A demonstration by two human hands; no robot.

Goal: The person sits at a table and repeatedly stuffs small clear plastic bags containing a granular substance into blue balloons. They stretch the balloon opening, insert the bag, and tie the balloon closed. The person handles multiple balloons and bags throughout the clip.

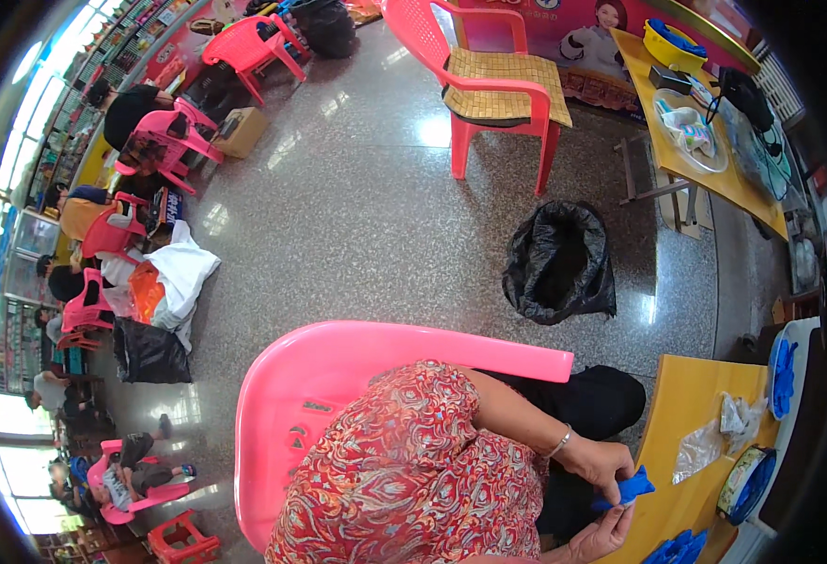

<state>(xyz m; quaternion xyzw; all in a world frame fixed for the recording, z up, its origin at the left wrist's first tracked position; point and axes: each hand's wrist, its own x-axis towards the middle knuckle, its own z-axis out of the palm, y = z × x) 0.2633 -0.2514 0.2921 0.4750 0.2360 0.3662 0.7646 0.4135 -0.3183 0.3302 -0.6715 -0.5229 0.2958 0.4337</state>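
Observation:
Above the near edge of the wooden table, both hands are on a small blue piece [635, 486] with pointed corners; its kind cannot be told. My left hand [600, 463], with a bracelet at the wrist, pinches it from above between thumb and fingers. From below, my right hand [601, 538] grips its lower part, and the fingers partly hide it. More blue pieces [678, 547] lie in a heap on the table by my right hand. Clear plastic wrapping [698, 449] rests farther along the table top [681, 404].
A round tub [747, 484] and a pale tray [782, 381] hold blue pieces at the table's far side. An open black bag [561, 263] stands on the floor. A pink armchair [273, 395] surrounds me. Another chair [503, 85] and table [653, 89] stand beyond; people sit at left.

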